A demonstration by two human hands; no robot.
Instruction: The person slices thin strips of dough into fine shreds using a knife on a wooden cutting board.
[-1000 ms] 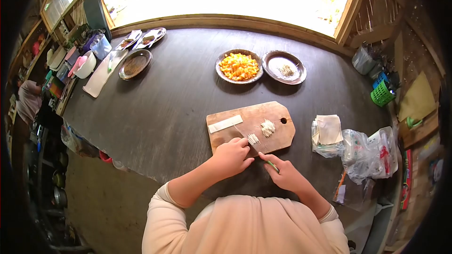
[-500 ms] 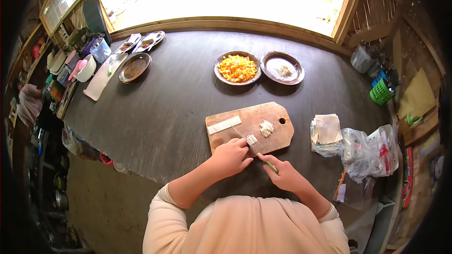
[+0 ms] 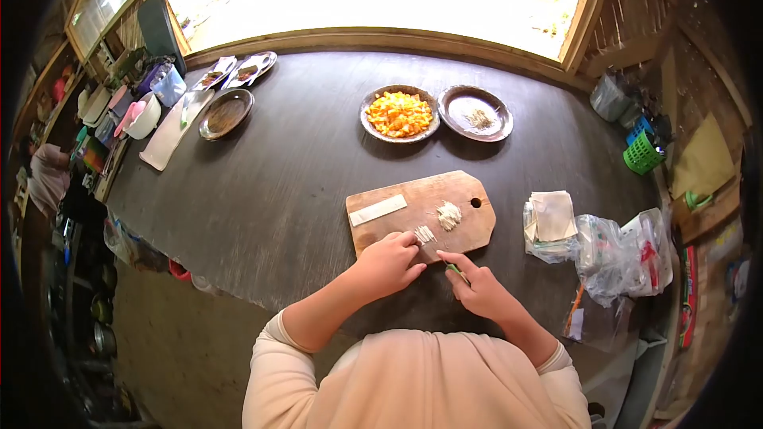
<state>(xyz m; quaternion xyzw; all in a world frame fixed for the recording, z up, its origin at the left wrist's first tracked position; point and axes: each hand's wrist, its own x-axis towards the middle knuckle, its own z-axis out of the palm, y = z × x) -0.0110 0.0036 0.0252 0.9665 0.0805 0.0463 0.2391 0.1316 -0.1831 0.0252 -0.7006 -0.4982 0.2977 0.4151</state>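
Note:
A wooden cutting board [image 3: 463,240] with a round hole lies before me. My left hand [image 3: 389,260] is closed over its near edge, fingertips curled down on a small bundle of pale cut strips [image 3: 425,234]. In my right hand [image 3: 478,292] is a knife with a green handle [image 3: 455,269], close to the board's near edge; its blade is hard to make out. A flat whitish strip of thin sheet [image 3: 378,210] lies at the board's left. Near the hole sits a small heap of thin pale shreds [image 3: 449,215].
Farther back stand a bowl of orange cubes [image 3: 400,114] and a plate [image 3: 457,123] with a few shreds. To the right are stacked square sheets [image 3: 553,216] and plastic bags [image 3: 624,258]. A brown dish [image 3: 226,114] stands left. Another person [image 3: 49,175] is at far left.
The knife's blade no longer shows slanting across the strips; my right hand has turned and shifted slightly. My left hand stays almost in place on the strips.

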